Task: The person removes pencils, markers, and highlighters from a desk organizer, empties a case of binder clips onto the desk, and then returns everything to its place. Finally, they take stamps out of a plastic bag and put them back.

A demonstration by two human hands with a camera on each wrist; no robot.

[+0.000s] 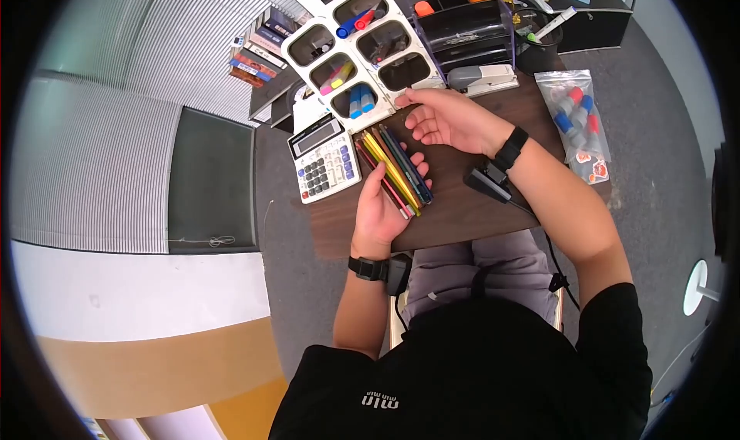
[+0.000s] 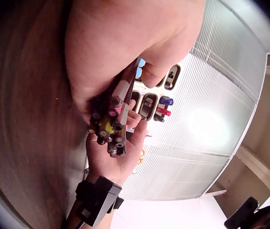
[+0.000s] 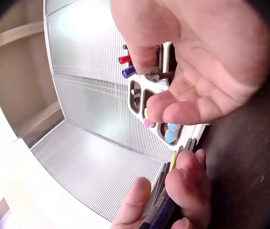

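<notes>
A bundle of colored pencils (image 1: 395, 170) lies in my left hand (image 1: 381, 209), its thumb on one side and curled fingers on the other. Yellow, pink, green and dark blue barrels show, and the left wrist view looks onto their blunt ends (image 2: 110, 126). My right hand (image 1: 455, 124) hovers just beyond the bundle with loosely bent fingers and holds nothing. Its fingertips point toward the white organizer (image 1: 378, 115), close to the front compartments. In the right wrist view, the palm of the right hand (image 3: 211, 71) shows above the pencils held by the left.
Blue-capped markers (image 1: 361, 101), highlighters (image 1: 337, 78) and pens stand in the organizer. Left of the pencils is a calculator (image 1: 324, 162). A stapler (image 1: 483, 78), a dark desk caddy (image 1: 466, 31) and a bag of capped bottles (image 1: 574, 120) line the back and right.
</notes>
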